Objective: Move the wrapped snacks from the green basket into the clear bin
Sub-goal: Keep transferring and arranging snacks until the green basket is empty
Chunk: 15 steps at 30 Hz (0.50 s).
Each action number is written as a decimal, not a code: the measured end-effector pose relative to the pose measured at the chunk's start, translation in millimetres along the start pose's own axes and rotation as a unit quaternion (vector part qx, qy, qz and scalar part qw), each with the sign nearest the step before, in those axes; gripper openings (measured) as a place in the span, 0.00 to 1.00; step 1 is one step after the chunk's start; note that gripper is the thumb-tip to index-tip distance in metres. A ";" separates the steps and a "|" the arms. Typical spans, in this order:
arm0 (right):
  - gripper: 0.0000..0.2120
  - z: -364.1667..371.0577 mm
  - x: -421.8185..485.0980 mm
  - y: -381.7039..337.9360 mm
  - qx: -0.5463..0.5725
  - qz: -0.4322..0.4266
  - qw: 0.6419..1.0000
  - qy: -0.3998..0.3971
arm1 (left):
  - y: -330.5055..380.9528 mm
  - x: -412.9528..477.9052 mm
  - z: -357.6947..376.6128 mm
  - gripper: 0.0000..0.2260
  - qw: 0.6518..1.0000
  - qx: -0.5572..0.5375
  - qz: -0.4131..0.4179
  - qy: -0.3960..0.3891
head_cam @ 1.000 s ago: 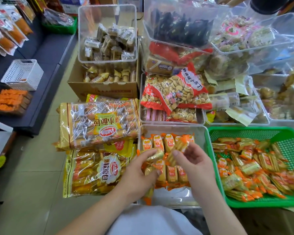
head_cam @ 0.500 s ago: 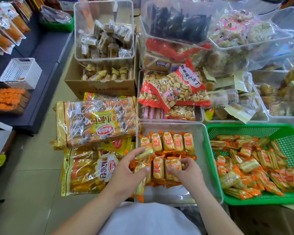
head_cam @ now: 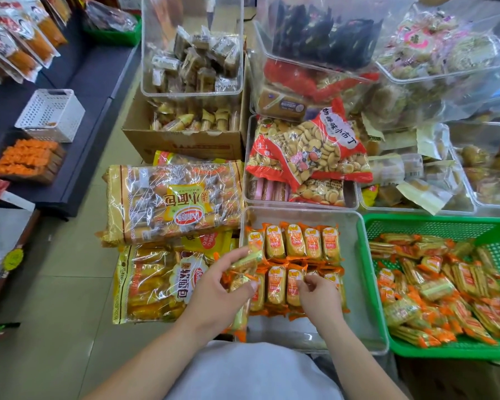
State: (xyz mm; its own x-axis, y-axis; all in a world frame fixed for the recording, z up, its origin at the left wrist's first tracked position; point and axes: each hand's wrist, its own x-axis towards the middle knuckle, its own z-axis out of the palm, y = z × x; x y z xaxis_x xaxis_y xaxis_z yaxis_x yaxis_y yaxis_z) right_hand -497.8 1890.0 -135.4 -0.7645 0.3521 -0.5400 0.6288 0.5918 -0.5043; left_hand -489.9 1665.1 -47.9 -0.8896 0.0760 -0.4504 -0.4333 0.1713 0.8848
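Left hand: the left hand (head_cam: 214, 290) sits over the clear bin's left edge, fingers and thumb closed around a small bunch of wrapped snacks (head_cam: 243, 269) held on their sides.
Right hand: the right hand (head_cam: 319, 295) is low inside the bin, fingertips (head_cam: 306, 280) pinched together on the top edge of one packet in the near row; whether it truly grips that packet or only touches it, I cannot tell.
Clear bin: the clear bin (head_cam: 358, 284) stands on the floor right in front of the person, touching the green basket's left wall.
Snacks in the bin: two tidy rows of orange-and-yellow packets (head_cam: 300, 243), standing side by side, fill the far and middle left part; the right strip and the near end are bare.
Green basket: the green basket (head_cam: 433, 225) lies to the right, its floor covered by a loose heap of the same wrapped packets (head_cam: 445, 290), pointing every which way.
Left of the bin: two big bags of bread rolls (head_cam: 173, 203), one overlapping the other, lie on the tiled floor.
Behind the bin: another clear tub holds a red bag of small round biscuits (head_cam: 309, 151).
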 end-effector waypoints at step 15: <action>0.19 -46.0 -37.5 -30.0 0.330 -0.069 0.938 -0.083 | 13.4 3.7 21.9 0.26 0.996 0.014 0.019 -0.090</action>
State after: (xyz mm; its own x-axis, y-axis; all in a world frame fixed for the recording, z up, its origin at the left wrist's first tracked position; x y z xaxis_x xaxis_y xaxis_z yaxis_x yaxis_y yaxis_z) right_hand -494.6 1892.4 -69.0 -0.8470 0.1541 -0.5087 0.5182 0.0264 -0.8549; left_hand -495.8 1689.2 -40.3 -0.8633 0.2580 -0.4337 -0.3939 0.1924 0.8988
